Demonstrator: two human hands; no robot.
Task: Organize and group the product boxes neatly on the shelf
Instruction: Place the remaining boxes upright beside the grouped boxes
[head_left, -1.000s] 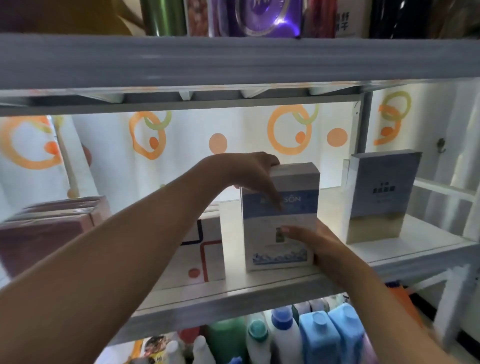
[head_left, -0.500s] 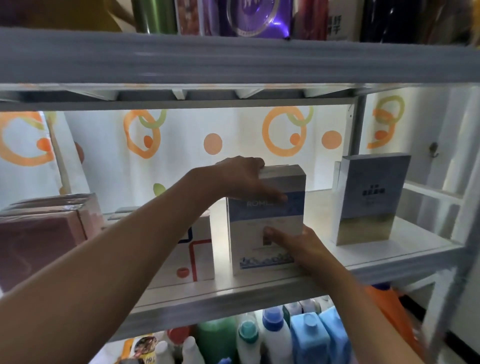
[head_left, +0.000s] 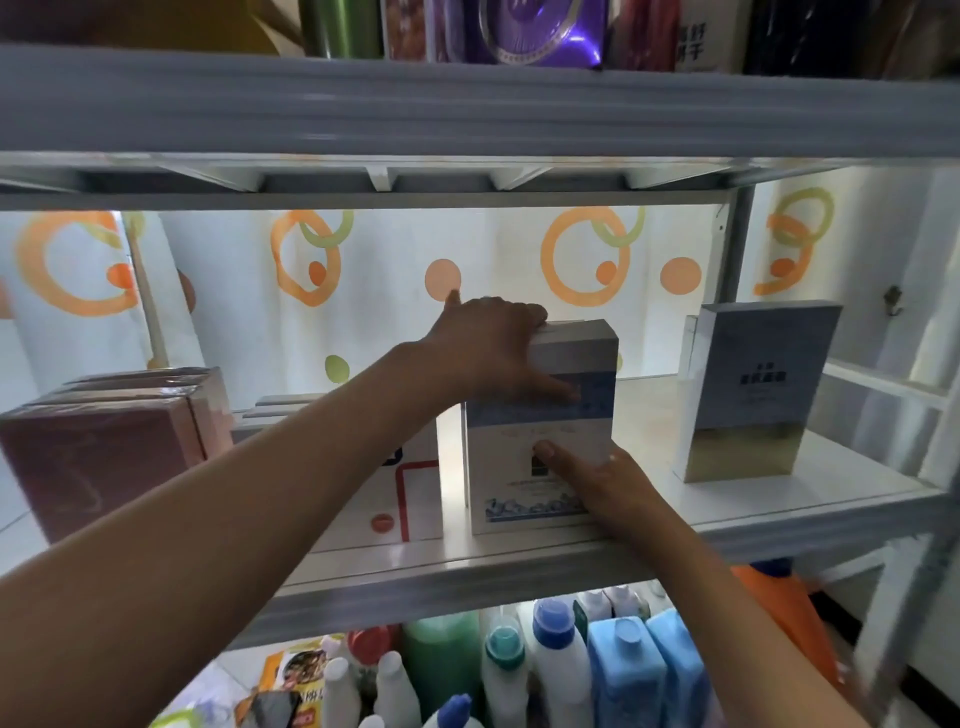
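On the middle white shelf board (head_left: 779, 512) of a grey metal rack, an upright white-and-blue cardboard product box (head_left: 540, 467) stands near the front edge, held by both hands. The left hand (head_left: 493, 345) grips the box's top left corner, fingers curled over the top edge and thumb laid across the blue band on the front. The right hand (head_left: 608, 483) holds the lower right side, thumb pressed flat on the front face; its other fingers pass behind the box and cannot be seen. A narrow gap separates this box from the white box with red and dark line patterns (head_left: 410, 499) to its left, which is partly hidden by the forearm. Farther left stands a group of dark maroon film-wrapped boxes (head_left: 109, 441), packed side by side. To the right, well apart, a tall grey-blue box with a gold lower band (head_left: 753, 395) stands alone. Judged from this arrangement, the task is partway along: the maroon boxes look grouped, the held box appears to be mid-placement beside the patterned one, and the grey-blue box remains isolated, probably still to be brought in. Plastic detergent bottles (head_left: 561, 670) fill the level below.
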